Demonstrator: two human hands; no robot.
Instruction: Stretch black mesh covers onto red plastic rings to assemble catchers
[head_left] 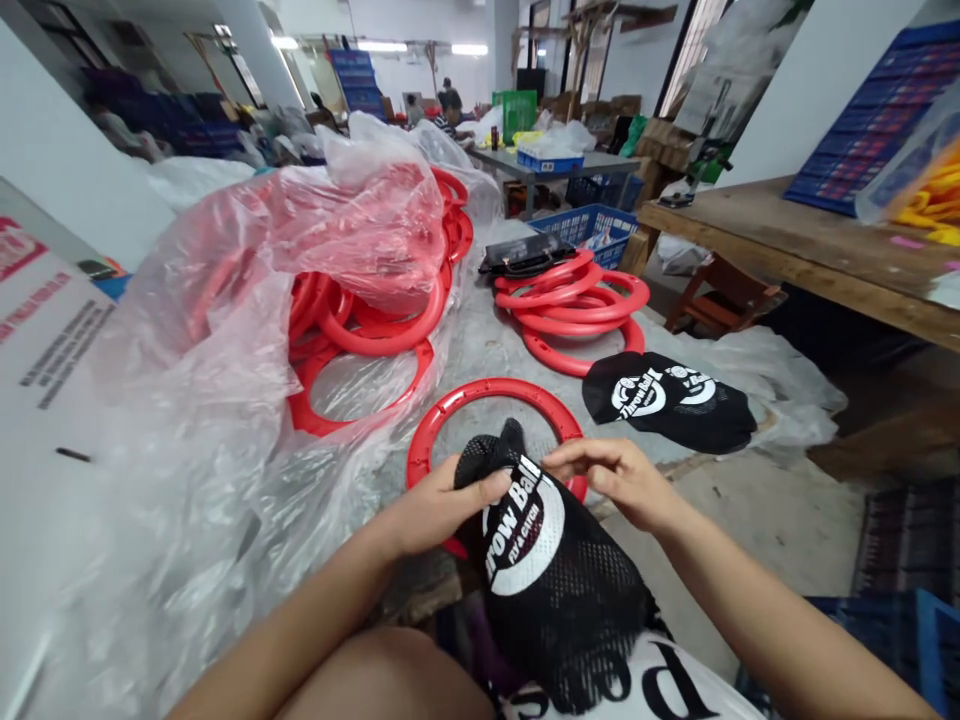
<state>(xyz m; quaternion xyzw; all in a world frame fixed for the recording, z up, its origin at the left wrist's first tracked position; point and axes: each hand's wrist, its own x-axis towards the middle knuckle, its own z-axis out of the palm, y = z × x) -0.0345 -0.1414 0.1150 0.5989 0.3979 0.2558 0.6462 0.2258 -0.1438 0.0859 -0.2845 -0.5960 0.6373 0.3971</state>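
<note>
A black mesh net point(574, 580) with white "Throw Ball Fly & Catch" print hangs over my lap. My left hand point(442, 505) grips its upper end, the thumb lying across the print and the fingers hidden behind. At the net's upper right edge, my right hand point(622, 480) has bent fingers, the index fingertip by the fabric and the thumb apart from it. Just behind the net, a red plastic ring point(429, 432) lies on the grey table point(480, 345), partly covered by the net and my hands. More black printed nets point(671, 400) lie at the table's right edge.
Many red rings point(382, 335) spill from a clear plastic bag point(225, 235) on the left. A stack of red rings point(577, 300) stands beyond, beside folded black material point(525, 255). A wooden bench point(795, 240) and blue crate point(600, 225) are at the right.
</note>
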